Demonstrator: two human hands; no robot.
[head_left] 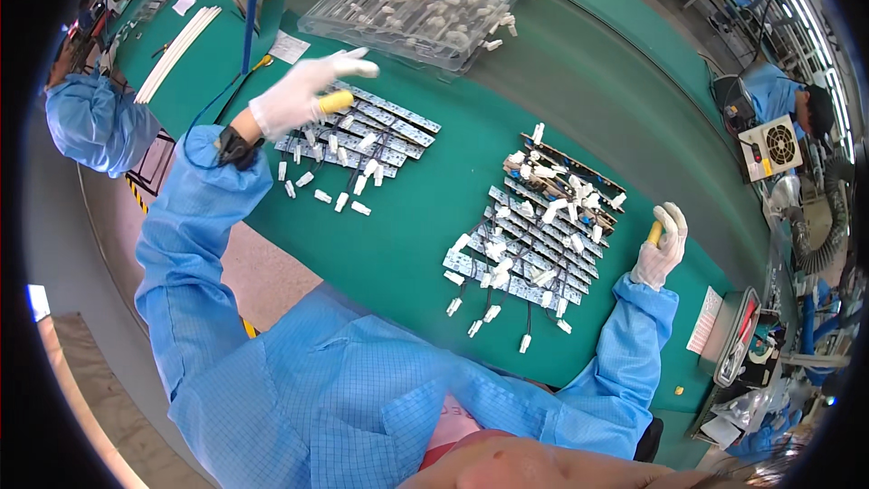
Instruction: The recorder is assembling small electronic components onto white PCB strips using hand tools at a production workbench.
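Observation:
My left hand (303,92), in a white glove with a yellow thumb cover, reaches over the left group of circuit board strips (389,118). Its fingers are stretched out and the thumb stands apart, with nothing visible between them. White connectors on dark wires (360,185) hang from the near ends of these strips. To the right lies a second group of strips (534,254), its far boards brownish and strewn with more connectors. Beside its right edge my right hand (665,246), gloved likewise, is raised with loosely bent fingers and no visible object.
A clear plastic tray (398,32) full of parts stands at the back. White rods (178,54) lie at the far left, near another person's blue sleeve (95,122). A blue cable (251,27) hangs near my left wrist. At right sit a bin (735,335) and a printed sheet (704,319).

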